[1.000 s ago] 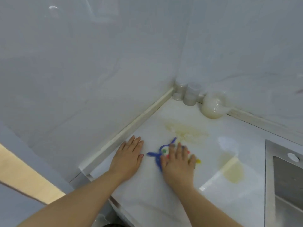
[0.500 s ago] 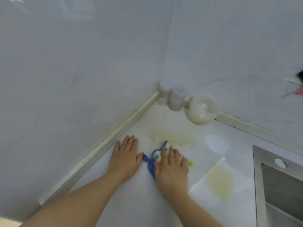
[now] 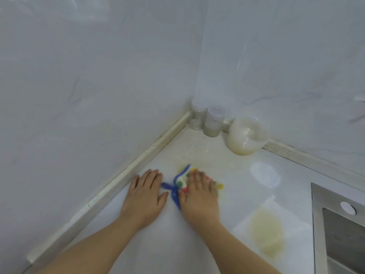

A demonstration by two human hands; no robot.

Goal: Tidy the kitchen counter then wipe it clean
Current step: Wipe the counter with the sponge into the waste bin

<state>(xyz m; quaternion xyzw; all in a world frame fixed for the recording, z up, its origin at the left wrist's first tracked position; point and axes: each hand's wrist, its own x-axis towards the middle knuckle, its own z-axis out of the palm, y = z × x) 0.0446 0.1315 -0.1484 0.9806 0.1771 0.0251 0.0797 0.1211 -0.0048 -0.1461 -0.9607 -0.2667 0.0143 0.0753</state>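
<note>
My right hand (image 3: 199, 196) presses flat on a small white cloth (image 3: 180, 181) with coloured dots and a blue edge, which lies on the white counter (image 3: 158, 244). The hand covers most of the cloth. A faint yellowish smear (image 3: 207, 165) marks the counter just beyond the cloth. My left hand (image 3: 145, 194) rests flat on the counter beside it, fingers together, holding nothing. A second yellow stain (image 3: 266, 230) sits to the right on a pale sheet.
Two clear lidded jars (image 3: 214, 121) stand in the wall corner. A stack of clear plastic cups (image 3: 246, 135) lies on its side next to them. A steel sink (image 3: 339, 234) is at the right edge. White walls close in on the left and back.
The view shifted and my right hand slid the cloth slightly forward over the yellowish smear. My left hand stayed flat on the counter.
</note>
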